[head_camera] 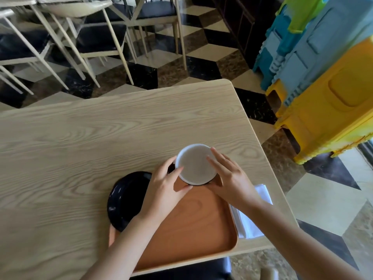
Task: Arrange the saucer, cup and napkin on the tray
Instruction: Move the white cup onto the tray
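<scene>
**Cup held in both hands over the tray's far corner**

Cup [195,164], white-rimmed with a dark outside, sits just below frame centre, over the far corner of the orange-brown wooden tray [193,225]; whether resting on it or lifted cannot be told. Gripped from both sides: left hand [163,190] curled round the left wall with thumb under the near rim, right hand [230,178] with fingers spread over the right rim.

Tray lies at lower centre, its near edge close to the tabletop's [101,134] near edge, its right rim near the tabletop's right edge. Most of the tray floor bare between the two forearms. Wide bare tabletop toward the upper left and far side; little room on the right and near side.

Black saucer [126,199] lies at the tray's left side, seemingly overlapping its left rim, partly under the left forearm. White folded napkin [249,219] lies on the tabletop just beside the tray's right rim, partly hidden by the right forearm.

Beyond the tabletop: pale-framed chairs [84,37] with dark seats at upper left, checkered floor [193,63], stacked blue, green and yellow plastic stools [327,81] at upper right, well apart from the hands.
</scene>
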